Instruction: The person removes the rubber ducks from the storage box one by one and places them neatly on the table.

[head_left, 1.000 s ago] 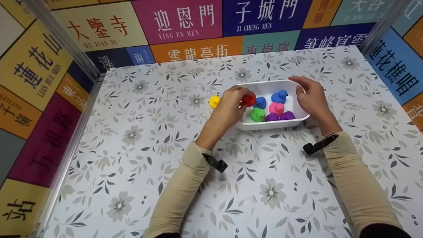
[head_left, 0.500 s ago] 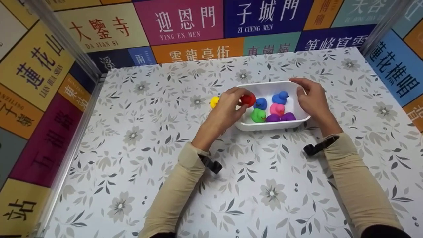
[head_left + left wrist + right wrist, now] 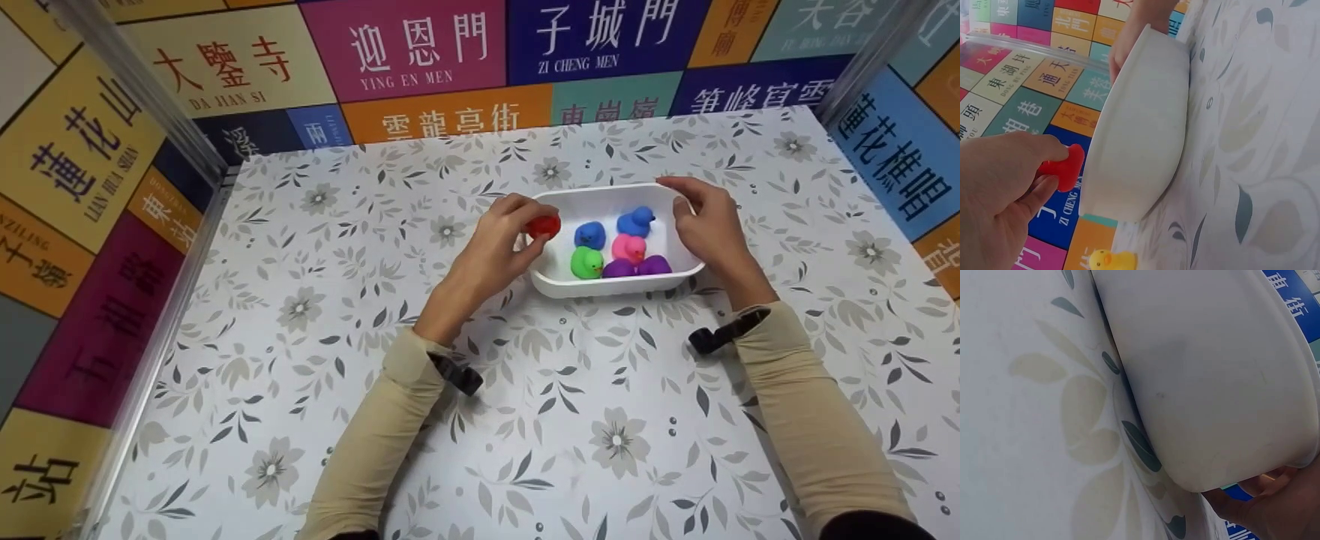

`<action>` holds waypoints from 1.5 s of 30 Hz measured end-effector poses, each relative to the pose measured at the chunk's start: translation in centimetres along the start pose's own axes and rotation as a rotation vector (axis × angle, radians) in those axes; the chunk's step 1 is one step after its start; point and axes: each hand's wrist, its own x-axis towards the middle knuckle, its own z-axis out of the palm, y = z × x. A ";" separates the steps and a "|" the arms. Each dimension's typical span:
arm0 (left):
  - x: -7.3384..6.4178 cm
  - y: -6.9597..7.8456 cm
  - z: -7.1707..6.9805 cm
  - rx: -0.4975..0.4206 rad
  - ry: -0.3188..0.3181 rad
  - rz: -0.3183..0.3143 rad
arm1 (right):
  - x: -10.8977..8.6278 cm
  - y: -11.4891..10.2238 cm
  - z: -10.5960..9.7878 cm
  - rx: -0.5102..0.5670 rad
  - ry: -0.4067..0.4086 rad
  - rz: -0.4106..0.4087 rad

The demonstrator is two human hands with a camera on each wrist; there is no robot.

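Observation:
My left hand point(image 3: 495, 244) pinches a red rubber duck point(image 3: 545, 226) between thumb and fingers, above the left rim of a white plastic tub point(image 3: 600, 286). The left wrist view shows the red duck point(image 3: 1067, 167) just off the tub's end, held up from the table. At the tub's right end my right hand point(image 3: 709, 225) grips the rim. Inside the tub lie a green duck point(image 3: 586, 262), a pink duck point(image 3: 628, 247), two blue ducks point(image 3: 636, 221) and two purple ducks point(image 3: 654, 264), whose heads are hard to make out.
On the table beyond the tub sits a yellow duck point(image 3: 1114, 260), hidden behind my left hand in the head view. A floral cloth point(image 3: 555, 375) covers the table. Panels with printed characters point(image 3: 420, 52) wall in the back and sides.
My left hand has drawn left with the red duck, from over the tub's inside to its left rim. The yellow duck has become hidden in the head view. My right hand stays put.

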 end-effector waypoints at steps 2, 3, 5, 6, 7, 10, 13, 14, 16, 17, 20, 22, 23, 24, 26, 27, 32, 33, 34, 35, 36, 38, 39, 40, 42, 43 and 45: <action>-0.2 -0.2 -0.2 -0.006 0.008 0.002 | 0.0 0.0 -0.1 0.008 0.001 -0.009; -0.2 -0.4 -0.3 -0.010 0.010 0.003 | -0.1 0.0 -0.1 0.010 0.001 -0.010; -0.3 -0.5 -0.6 -0.007 0.013 0.000 | -0.1 0.0 -0.1 0.012 0.001 -0.004; -0.4 -0.6 -0.7 -0.002 0.016 -0.002 | -0.1 0.0 -0.1 0.013 0.002 -0.003; -0.5 -0.7 -0.9 0.003 0.018 -0.007 | -0.1 0.0 -0.1 0.013 0.001 -0.002; -0.8 -1.0 -1.3 0.019 0.028 -0.021 | -0.1 -0.1 0.0 0.014 -0.001 0.014; -1.2 -1.3 -1.6 0.017 0.036 -0.038 | -0.1 -0.1 0.0 0.012 -0.006 0.027; -1.4 -1.5 -1.7 0.010 0.037 -0.042 | -0.1 -0.1 0.0 0.009 -0.007 0.032; -1.6 -1.7 -1.9 -0.002 0.038 -0.052 | -0.1 -0.1 0.0 0.003 -0.006 0.033; -1.8 -1.9 -2.1 -0.006 0.039 -0.056 | -0.1 -0.1 0.0 0.001 -0.005 0.031; -2.2 -2.3 -2.4 -0.008 0.047 -0.060 | 0.0 0.0 0.0 -0.002 0.000 0.023; -2.5 -2.6 -2.7 0.003 0.057 -0.064 | 0.0 0.0 0.0 -0.004 0.003 0.014; -2.7 -2.8 -2.8 0.009 0.063 -0.065 | 0.0 0.1 0.0 -0.002 0.005 0.010; -2.8 -3.0 -3.0 0.013 0.066 -0.070 | 0.0 0.1 -0.1 -0.001 0.006 0.006; -3.1 -3.2 -3.4 0.027 0.068 -0.095 | 0.0 0.1 -0.1 0.000 0.006 0.008; -3.2 -3.4 -3.6 0.033 0.069 -0.109 | 0.0 0.1 0.0 0.004 0.009 0.000; -3.5 -3.9 -4.4 0.034 0.073 -0.172 | 0.1 0.2 0.1 0.009 0.014 -0.029; -3.6 -4.1 -4.5 0.031 0.075 -0.178 | 0.1 0.2 0.1 0.009 0.016 -0.037; -3.6 -4.2 -4.5 0.031 0.074 -0.187 | 0.1 0.2 0.1 0.007 0.015 -0.034; -3.7 -4.4 -4.6 0.034 0.073 -0.194 | 0.1 0.3 0.1 0.005 0.015 -0.034; -3.7 -4.5 -4.6 0.036 0.072 -0.202 | 0.1 0.3 0.1 0.004 0.015 -0.034; -3.8 -4.8 -4.6 0.041 0.073 -0.222 | 0.0 0.2 0.1 0.006 0.011 -0.027; -3.8 -5.0 -4.6 0.047 0.076 -0.232 | 0.0 0.2 0.1 0.005 0.008 -0.022; -3.8 -5.2 -4.6 0.054 0.079 -0.244 | 0.0 0.1 0.1 0.003 0.006 -0.016; -3.9 -5.5 -4.6 0.061 0.084 -0.271 | 0.0 0.0 0.1 0.001 0.002 -0.006; -3.9 -5.6 -4.6 0.069 0.085 -0.286 | 0.0 -0.1 0.1 0.000 0.001 -0.003; -4.0 -5.9 -4.6 0.080 0.080 -0.322 | 0.0 -0.1 0.1 -0.004 0.001 0.000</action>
